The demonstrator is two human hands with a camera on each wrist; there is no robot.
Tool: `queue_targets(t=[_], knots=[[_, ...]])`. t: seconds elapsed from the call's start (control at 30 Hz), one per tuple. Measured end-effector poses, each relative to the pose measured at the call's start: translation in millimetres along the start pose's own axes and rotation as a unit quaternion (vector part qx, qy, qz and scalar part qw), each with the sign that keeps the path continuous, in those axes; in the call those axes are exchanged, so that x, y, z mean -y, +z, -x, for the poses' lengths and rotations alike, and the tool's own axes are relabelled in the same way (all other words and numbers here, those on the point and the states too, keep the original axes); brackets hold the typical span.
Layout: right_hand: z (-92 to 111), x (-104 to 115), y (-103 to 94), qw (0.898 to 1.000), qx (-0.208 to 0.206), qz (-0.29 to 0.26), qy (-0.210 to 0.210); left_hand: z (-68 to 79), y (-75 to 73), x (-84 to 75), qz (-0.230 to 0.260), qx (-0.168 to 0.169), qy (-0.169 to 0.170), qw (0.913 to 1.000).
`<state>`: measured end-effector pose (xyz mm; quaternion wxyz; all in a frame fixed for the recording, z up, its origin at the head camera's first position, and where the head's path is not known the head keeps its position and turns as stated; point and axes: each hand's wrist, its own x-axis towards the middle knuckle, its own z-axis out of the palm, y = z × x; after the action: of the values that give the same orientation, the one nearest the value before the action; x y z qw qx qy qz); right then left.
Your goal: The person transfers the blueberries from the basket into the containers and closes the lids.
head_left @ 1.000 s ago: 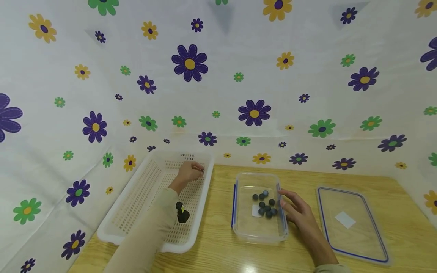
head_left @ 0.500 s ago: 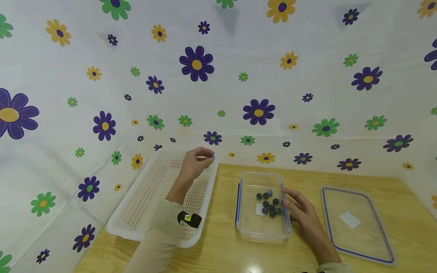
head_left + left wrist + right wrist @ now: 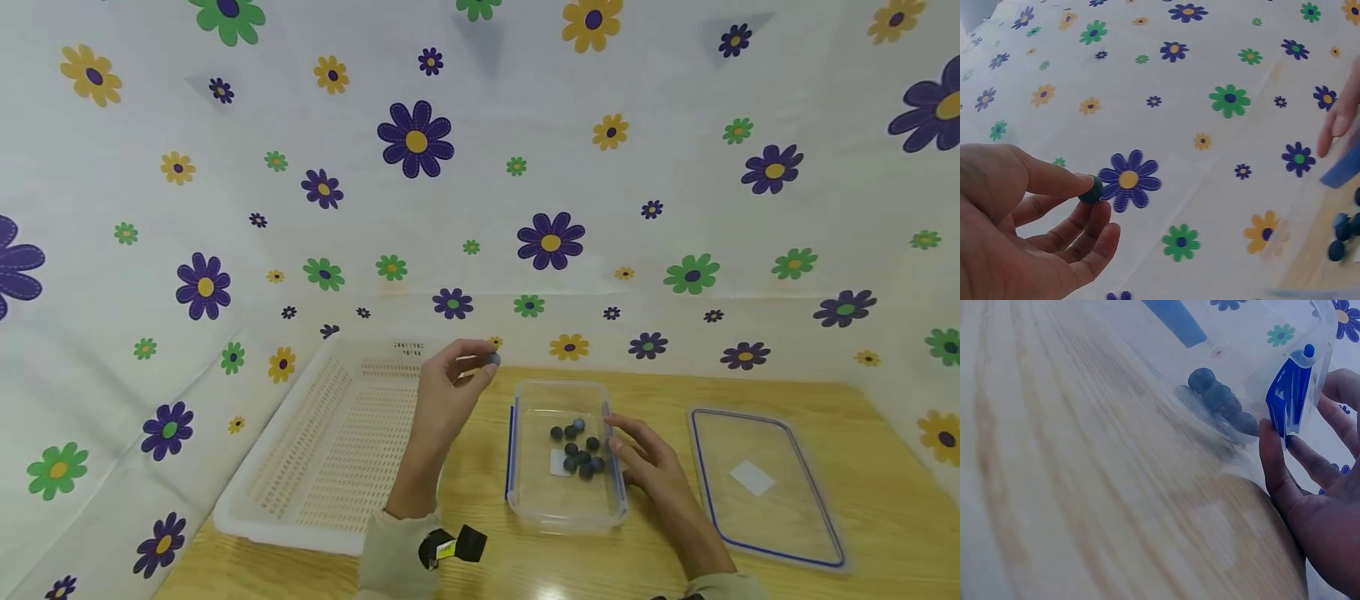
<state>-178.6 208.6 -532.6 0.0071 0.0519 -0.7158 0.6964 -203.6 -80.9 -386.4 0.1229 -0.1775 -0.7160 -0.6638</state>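
Note:
Between its thumb and fingertips my left hand [image 3: 448,392] pinches a single blueberry [image 3: 1091,190], held in the air between the basket and the container. Several more blueberries [image 3: 584,458] lie on the floor of a clear plastic container [image 3: 558,507] with blue side clasps. My right hand [image 3: 660,471] touches that container's right wall. In the right wrist view, its extended fingers [image 3: 1277,469] rest against the blue clasp [image 3: 1291,394]. The wrist cameras show the blueberries only partly, the right one through the plastic.
A white slotted basket [image 3: 258,537] stands left of the container, partly behind my left arm. A clear lid [image 3: 776,525] with a blue seal lies flat at right on the wooden table [image 3: 637,567]. Flower-print cloth [image 3: 480,208] hangs behind and at both sides.
My left hand has risen out of the white basket and moved right with the blueberry, past the basket's rim. My right hand has stayed at the container's wall.

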Motion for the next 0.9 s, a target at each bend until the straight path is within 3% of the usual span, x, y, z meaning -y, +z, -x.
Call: queue_targets(t=[0.13,0.37,0.6,0.9], knots=[[0,0,1.6,1.000,0.000,-0.001,-0.007,7.2,16.1,11.6,0.017,0.002,0.005,0.9998],[-3,3,2.8,1.000,-0.005,0.001,-0.008,6.6,44.3,52.9,0.043,0.068,-0.024,0.9964],[-4,4,2.4,1.000,-0.005,-0.008,0.003,13.3,54.3,81.5,-0.025,0.095,-0.055,0.9936],[-8,6,-0.5,1.000,0.003,-0.011,0.007,11.4,63.7,88.1,-0.102,0.084,-0.023,0.9909]])
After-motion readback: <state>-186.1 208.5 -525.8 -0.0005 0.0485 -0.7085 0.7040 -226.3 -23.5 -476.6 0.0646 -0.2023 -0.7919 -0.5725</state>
